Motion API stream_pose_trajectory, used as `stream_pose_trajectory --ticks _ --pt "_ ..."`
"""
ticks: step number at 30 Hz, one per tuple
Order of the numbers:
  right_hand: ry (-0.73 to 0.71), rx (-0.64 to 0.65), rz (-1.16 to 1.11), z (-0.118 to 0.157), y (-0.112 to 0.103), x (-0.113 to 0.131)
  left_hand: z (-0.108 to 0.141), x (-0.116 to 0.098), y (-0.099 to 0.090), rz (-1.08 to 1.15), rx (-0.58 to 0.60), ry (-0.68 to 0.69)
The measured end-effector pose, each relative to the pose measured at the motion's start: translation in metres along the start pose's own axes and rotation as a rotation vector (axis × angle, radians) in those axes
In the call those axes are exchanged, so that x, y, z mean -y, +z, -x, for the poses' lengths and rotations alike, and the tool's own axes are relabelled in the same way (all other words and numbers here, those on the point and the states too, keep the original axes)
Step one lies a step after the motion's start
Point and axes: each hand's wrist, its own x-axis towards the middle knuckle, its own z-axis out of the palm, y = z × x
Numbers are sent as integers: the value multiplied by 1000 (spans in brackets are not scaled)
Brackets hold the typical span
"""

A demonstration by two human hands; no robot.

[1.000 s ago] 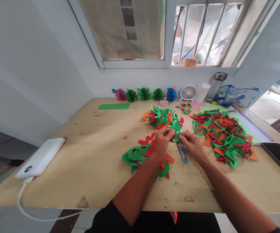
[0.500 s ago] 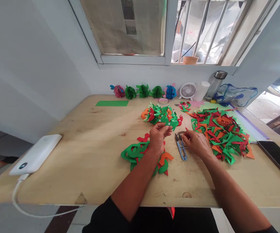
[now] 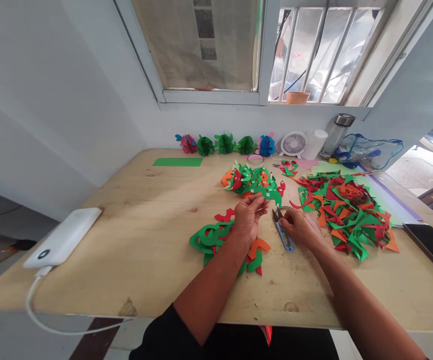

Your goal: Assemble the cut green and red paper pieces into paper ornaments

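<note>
"What runs out of view?"
"The black phone [image 3: 431, 250], at the right."
"Hidden?"
"Part of the near paper cut-outs [image 3: 204, 239], behind the left forearm [image 3: 212, 285]."
"Is the right hand [image 3: 299, 227] touching the blue snips [image 3: 284, 237]?"
"Can't tell; some fingertips are hidden."
"And the window pictures [image 3: 205, 24]?"
"Too small to make out."

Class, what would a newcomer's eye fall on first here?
Probably the big heap of red, green and orange paper scraps on the right of the table. Next might come the five paper figures lined up along the wall, then the blue scissors beside the right hand.
</note>
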Motion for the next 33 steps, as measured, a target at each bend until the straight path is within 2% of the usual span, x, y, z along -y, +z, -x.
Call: stream_pose_trajectory --ticks 3,8,12,15,21,25,30,33 --pt "-8 -10 -72 -3 2 -3 0 -1 0 36 -2 -10" --pt "42 -122 -179 -3 1 -6 1 -2 1 77 -2 -28" --pt "6 -163 -162 0 -1 -3 0 -2 0 91 0 -38" --pt "-46 -146 -85 3 0 4 -1 -2 -1 124 1 -47" --pt "-139 -11 -35 10 4 17 0 -3 1 169 4 -45" --pt "-224 -13 9 12 4 20 1 -4 0 182 -11 -72" --pt "-232 -43 47 13 2 20 1 -5 -2 197 -22 -101" --pt "-154 -56 -11 11 1 17 2 -6 -2 190 -16 -98"
